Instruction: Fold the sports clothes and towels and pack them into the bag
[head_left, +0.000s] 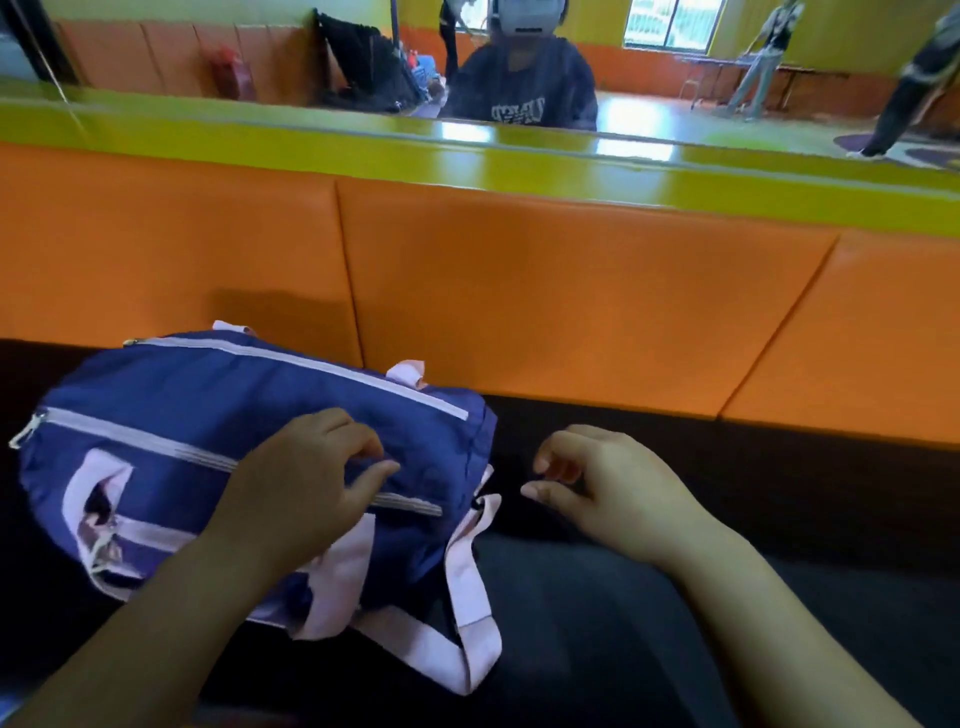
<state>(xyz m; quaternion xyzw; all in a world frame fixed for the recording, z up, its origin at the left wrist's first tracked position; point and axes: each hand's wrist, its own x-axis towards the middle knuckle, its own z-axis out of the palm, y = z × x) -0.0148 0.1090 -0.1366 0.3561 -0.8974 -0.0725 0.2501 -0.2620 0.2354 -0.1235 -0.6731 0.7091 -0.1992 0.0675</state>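
A navy blue sports bag (197, 415) with pale pink zips and straps lies on the dark floor at the lower left, bulging and zipped along the top. My left hand (306, 483) rests on the bag's front, its thumb and fingers curled at the lower zip line and pinching the fabric there. My right hand (597, 483) hovers just right of the bag's end, fingers loosely curled, holding nothing. A pink strap (467, 571) trails off the bag's right end toward me. No loose clothes or towels show.
An orange padded wall (571, 291) stands right behind the bag, topped by a green ledge (363, 150) and a mirror showing a seated person and people standing farther back. Dark floor (779, 467) stretches to the right.
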